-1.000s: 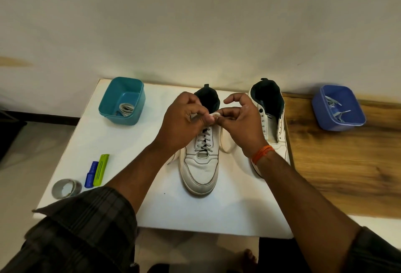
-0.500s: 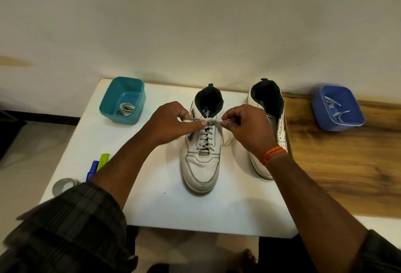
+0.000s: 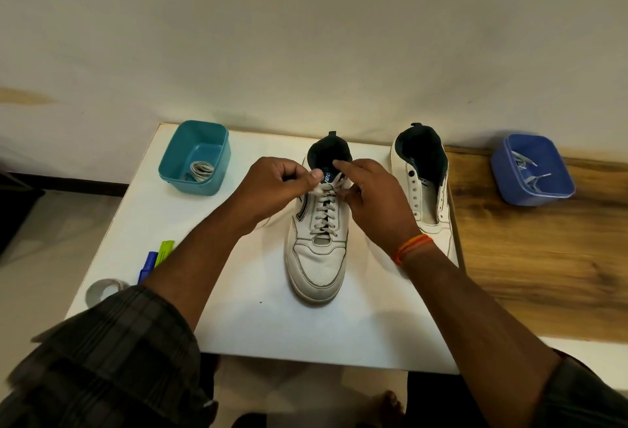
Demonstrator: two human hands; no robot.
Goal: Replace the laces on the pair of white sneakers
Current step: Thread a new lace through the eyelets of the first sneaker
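A white sneaker (image 3: 317,264) stands in the middle of the white board, toe towards me, threaded with a grey-white lace (image 3: 324,211). My left hand (image 3: 275,186) pinches the lace at the top eyelets between thumb and forefinger. My right hand (image 3: 372,194) is at the other side of the tongue, forefinger stretched over the collar; its grip on the lace end is hidden beneath the palm. A second white sneaker (image 3: 424,182) stands to the right with bare eyelets and no lace.
A teal tub (image 3: 195,159) at the back left holds a coiled lace. A blue tub (image 3: 531,171) with laces sits on the wooden table (image 3: 543,257). Blue and green markers (image 3: 154,257) and a tape roll (image 3: 102,290) lie by the board's left edge.
Both hands dropped from above the sneaker to its top eyelets, pulled the lace ends apart, then came back together over the tongue. My right forefinger now stretches out.
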